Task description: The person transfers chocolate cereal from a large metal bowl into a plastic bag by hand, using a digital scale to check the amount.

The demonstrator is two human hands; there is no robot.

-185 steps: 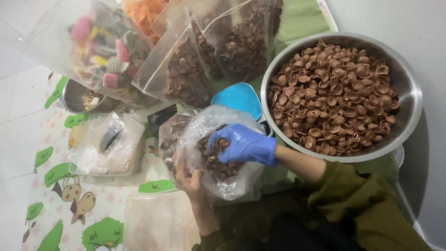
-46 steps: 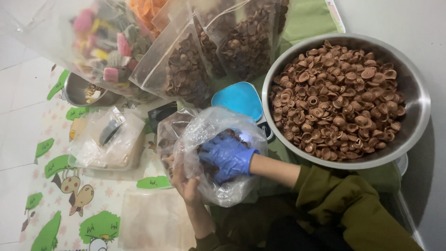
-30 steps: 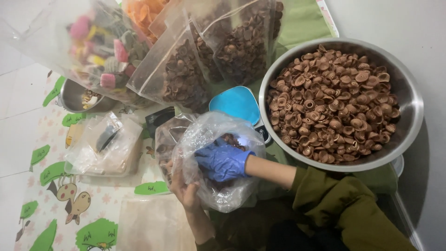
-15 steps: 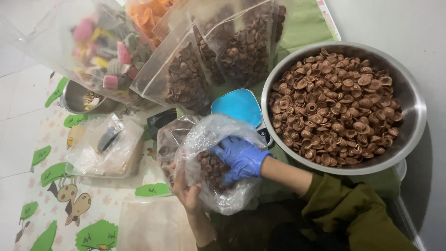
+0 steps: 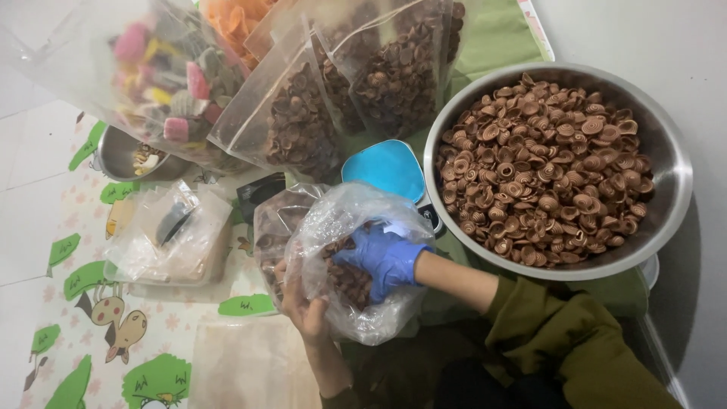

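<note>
Bag [image 5: 356,265], clear plastic, sits low in the frame's centre, part-filled with brown spiral snacks [image 5: 344,276]; it rests between the person's lap and a blue scale [image 5: 385,168]; the left hand [image 5: 303,307], bare, grips the bag from below and at its left side, fingers curled into the plastic; the right hand [image 5: 382,257], in a blue glove, is inside the bag's mouth, fingers bent around a small load of snacks; its olive sleeve [image 5: 568,341] runs off to the lower right. Just right of the bag stands a steel bowl [image 5: 674,189], heaped with the same snacks; the scale lies between bowl and bag, partly covered by both. Behind the scale lean filled clear pouches [image 5: 303,121] of brown snacks; left of these, a large bag of mixed coloured pieces [image 5: 163,83]; beneath it, a small steel pot [image 5: 121,155]; nearer, a stack of empty pouches [image 5: 170,238] lies on a printed mat [image 5: 91,333] with green and animal figures.
</note>
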